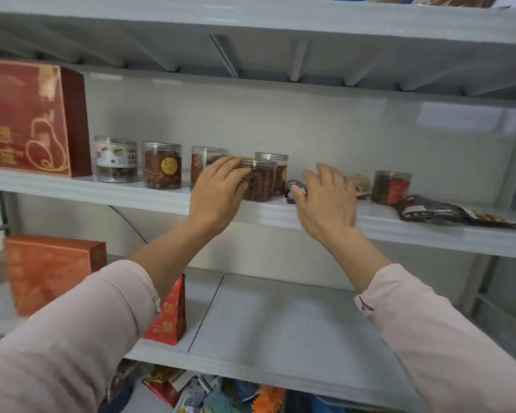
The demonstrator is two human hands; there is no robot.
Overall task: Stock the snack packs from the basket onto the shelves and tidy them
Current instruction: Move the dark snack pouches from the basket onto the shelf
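— Gripped what, and where?
— Clasped the snack jar (pixel 259 186) with the left hand (pixel 218 192), fingers curled over lid and side, on the middle shelf (pixel 161 201) near its front edge.
— And rightward of that grip?
— Grasped nothing with the right hand (pixel 328 201), fingers spread slack, thumb beside a small dark pack (pixel 292 189). Saw further right another jar (pixel 392 189) and a flat pouch (pixel 429 211); leftward, a row of jars (pixel 161 165).

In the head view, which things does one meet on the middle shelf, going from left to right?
Red box → white-label jar → yellow-label jar → left hand gripping a brown-filled jar → right hand → red-label jar → flat dark pouch.
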